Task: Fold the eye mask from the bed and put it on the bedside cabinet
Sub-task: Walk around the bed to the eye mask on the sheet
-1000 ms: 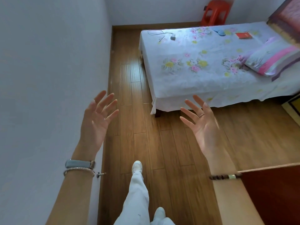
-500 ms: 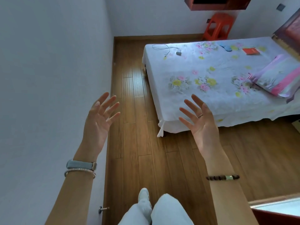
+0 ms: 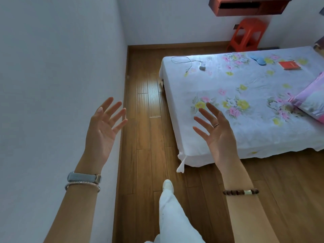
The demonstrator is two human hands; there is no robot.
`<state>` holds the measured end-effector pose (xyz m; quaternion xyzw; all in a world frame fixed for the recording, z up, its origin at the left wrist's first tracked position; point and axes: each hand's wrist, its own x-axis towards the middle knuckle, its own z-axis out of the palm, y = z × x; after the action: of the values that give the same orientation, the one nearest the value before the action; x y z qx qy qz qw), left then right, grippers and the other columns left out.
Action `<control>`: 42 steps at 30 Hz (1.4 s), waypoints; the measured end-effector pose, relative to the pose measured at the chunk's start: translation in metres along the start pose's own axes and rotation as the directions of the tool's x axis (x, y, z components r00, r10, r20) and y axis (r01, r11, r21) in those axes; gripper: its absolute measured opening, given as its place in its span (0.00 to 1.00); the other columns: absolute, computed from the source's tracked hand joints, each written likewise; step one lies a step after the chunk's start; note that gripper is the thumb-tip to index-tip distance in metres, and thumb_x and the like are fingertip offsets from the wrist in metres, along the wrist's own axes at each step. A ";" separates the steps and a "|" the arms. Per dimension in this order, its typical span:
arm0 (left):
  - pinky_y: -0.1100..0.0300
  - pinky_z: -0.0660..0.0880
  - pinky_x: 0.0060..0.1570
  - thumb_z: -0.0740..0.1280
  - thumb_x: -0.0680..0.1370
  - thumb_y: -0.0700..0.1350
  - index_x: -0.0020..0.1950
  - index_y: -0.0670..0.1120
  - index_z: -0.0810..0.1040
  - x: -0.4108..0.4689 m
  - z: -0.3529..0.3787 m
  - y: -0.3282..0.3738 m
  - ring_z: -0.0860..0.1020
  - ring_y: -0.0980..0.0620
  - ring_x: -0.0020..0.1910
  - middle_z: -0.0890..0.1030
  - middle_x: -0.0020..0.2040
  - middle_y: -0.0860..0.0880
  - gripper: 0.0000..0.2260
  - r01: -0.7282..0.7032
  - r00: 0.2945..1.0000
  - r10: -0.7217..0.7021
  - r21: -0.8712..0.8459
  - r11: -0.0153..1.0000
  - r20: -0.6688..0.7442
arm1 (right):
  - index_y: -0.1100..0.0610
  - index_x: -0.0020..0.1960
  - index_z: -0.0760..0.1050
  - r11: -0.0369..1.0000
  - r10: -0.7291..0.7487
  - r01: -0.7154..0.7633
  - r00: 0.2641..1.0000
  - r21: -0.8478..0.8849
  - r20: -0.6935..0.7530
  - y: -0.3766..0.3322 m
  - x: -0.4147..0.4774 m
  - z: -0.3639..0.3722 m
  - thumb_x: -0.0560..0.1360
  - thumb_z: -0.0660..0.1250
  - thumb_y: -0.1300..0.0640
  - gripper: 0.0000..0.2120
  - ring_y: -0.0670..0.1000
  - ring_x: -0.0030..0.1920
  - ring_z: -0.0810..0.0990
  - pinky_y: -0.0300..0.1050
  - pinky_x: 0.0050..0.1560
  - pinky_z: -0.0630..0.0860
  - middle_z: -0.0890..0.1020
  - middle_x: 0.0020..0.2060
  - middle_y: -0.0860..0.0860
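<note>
- Hands first: we see our left hand (image 3: 102, 130) raised in front of the white wall (image 3: 52, 85), palm turned inward, fingers spread, its grip released and holding nothing.
- Our right hand (image 3: 218, 135) is raised the same way over the near corner of the bed (image 3: 245, 137), fingers spread, grip released and empty; a ring sits on one finger.
- The left wrist carries a grey watch band (image 3: 84, 178) and a silver bangle (image 3: 82, 185); the right wrist carries a dark beaded bracelet (image 3: 241, 192).
- The blue eye mask (image 3: 259, 60) lies flat on the floral bedsheet near the far edge of the bed, well apart from both hands.
- Just beside the mask, toward the head of the bed, lies a red book (image 3: 289, 65).
- Near the foot corner of the bed we see a grey charger (image 3: 202, 67) with its cable (image 3: 180, 60) looped on the sheet.
- A pink striped pillow (image 3: 310, 100) rests at the right edge of the view.
- Beyond the bed stands an orange plastic stool (image 3: 247, 35), below a dark red wall cabinet (image 3: 249, 6).
- Below, one leg in white trousers (image 3: 173, 213) and a white shoe (image 3: 168, 185) are on the wooden floor (image 3: 149, 137).
</note>
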<state>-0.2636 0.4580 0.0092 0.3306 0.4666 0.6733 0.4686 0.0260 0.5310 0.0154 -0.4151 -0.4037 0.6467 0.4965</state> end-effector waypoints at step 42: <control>0.45 0.70 0.68 0.49 0.83 0.53 0.76 0.46 0.66 0.632 -0.048 0.002 0.76 0.46 0.69 0.74 0.72 0.45 0.23 0.086 0.996 -0.085 0.007 0.996 -0.028 | 0.51 0.72 0.67 0.997 0.060 -0.059 0.998 -0.042 0.027 -0.016 0.613 0.178 0.84 0.45 0.48 0.22 0.57 0.67 0.77 0.59 0.67 0.73 0.75 0.70 0.53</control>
<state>-0.5230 1.0358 -0.0004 0.3029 0.4898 0.6552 0.4889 -0.2359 1.1137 0.0055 -0.4280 -0.4111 0.6586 0.4627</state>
